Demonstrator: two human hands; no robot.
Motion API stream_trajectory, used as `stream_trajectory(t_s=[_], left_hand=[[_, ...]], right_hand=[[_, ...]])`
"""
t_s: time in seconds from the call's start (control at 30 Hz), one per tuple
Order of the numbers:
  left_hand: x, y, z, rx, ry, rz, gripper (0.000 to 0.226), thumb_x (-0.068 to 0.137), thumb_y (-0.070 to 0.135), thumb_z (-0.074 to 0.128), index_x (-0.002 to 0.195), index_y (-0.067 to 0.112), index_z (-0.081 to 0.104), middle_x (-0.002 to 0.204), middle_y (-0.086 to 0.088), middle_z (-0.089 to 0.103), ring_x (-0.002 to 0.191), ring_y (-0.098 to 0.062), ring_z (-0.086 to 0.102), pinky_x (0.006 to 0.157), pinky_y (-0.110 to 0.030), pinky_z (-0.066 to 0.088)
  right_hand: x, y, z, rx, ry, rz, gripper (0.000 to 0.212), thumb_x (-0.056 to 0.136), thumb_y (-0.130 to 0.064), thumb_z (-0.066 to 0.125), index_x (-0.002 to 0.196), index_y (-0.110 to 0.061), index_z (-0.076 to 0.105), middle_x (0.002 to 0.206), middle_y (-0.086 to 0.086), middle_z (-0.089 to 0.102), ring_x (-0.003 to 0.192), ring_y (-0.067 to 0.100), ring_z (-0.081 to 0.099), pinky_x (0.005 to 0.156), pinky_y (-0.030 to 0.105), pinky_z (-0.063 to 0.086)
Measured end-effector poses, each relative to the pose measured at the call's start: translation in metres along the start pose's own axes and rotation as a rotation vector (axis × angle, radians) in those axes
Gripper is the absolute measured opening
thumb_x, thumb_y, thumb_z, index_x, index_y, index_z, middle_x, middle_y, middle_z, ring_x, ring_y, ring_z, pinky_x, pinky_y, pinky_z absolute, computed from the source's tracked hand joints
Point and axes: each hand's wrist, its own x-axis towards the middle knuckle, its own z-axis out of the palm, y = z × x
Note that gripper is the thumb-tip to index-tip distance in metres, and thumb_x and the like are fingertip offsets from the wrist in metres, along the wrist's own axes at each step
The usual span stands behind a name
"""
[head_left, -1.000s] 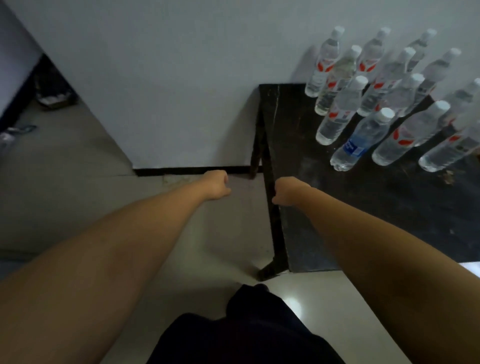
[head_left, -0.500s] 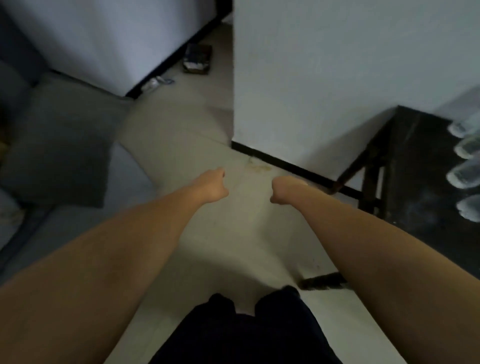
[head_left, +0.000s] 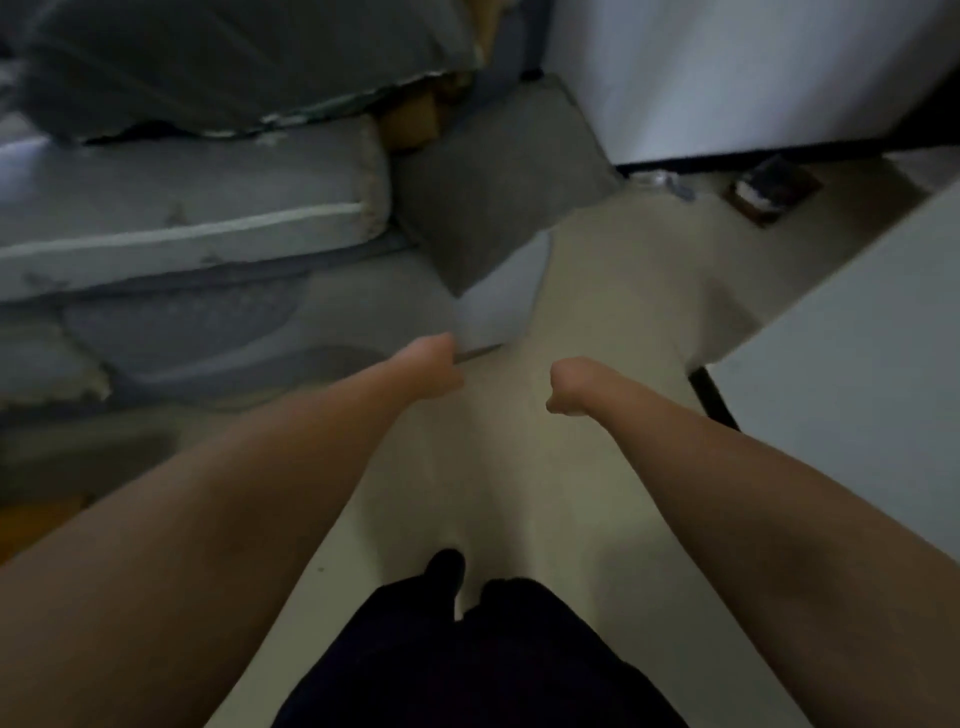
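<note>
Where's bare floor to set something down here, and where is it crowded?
The pale floor is bare ahead of the left hand and right hand, bordered by the grey cushion on the left and the white wall on the right. Crowded: the stacked mattresses at left, and a small dark object far right.

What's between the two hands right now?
Only bare pale floor lies between the left hand and the right hand, seen in the head view.

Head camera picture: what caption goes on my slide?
Left hand and right hand, both curled and holding nothing, reach out over the pale floor near a grey cushion.
</note>
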Motion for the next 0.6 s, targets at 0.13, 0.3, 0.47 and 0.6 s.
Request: stream_trajectory(t_s=[0.13, 0.3, 0.47, 0.6], left_hand=[[-0.037, -0.033, 0.006, -0.118, 0.099, -0.218, 0.05, 0.089, 0.025, 0.06, 0.133, 0.007, 0.046, 0.132, -0.017, 0.053, 0.12, -0.033, 0.052, 0.092, -0.034, 0.045], [-0.105, -0.059, 0.036, -0.293, 0.216, -0.502, 0.053, 0.09, 0.021, 0.062, 0.136, 0.004, 0.043, 0.137, -0.017, 0.049, 0.123, -0.032, 0.05, 0.095, -0.034, 0.042], [-0.187, -0.078, 0.084, -0.425, 0.275, -0.738, 0.053, 0.092, 0.022, 0.057, 0.14, 0.008, 0.04, 0.14, -0.015, 0.047, 0.126, -0.03, 0.048, 0.095, -0.031, 0.041], [-0.257, -0.095, 0.114, -0.518, 0.324, -0.885, 0.051, 0.092, 0.021, 0.057, 0.138, 0.007, 0.042, 0.14, -0.015, 0.047, 0.127, -0.029, 0.047, 0.097, -0.031, 0.041]], right_hand=[[0.013, -0.044, -0.008, -0.137, 0.01, -0.212, 0.03, 0.09, -0.024, 0.057, 0.112, -0.004, 0.06, 0.118, 0.015, 0.061, 0.108, 0.032, 0.059, 0.081, 0.032, 0.047], [0.001, -0.102, -0.003, -0.349, 0.025, -0.491, 0.035, 0.087, -0.028, 0.058, 0.115, -0.006, 0.06, 0.119, 0.013, 0.061, 0.109, 0.032, 0.06, 0.089, 0.037, 0.051], [-0.033, -0.156, 0.027, -0.574, 0.002, -0.729, 0.039, 0.091, -0.022, 0.053, 0.123, -0.001, 0.059, 0.127, 0.015, 0.059, 0.116, 0.033, 0.058, 0.092, 0.038, 0.049], [-0.069, -0.206, 0.057, -0.674, -0.001, -0.859, 0.043, 0.092, -0.022, 0.053, 0.129, 0.0, 0.055, 0.133, 0.016, 0.056, 0.12, 0.033, 0.056, 0.095, 0.037, 0.047]])
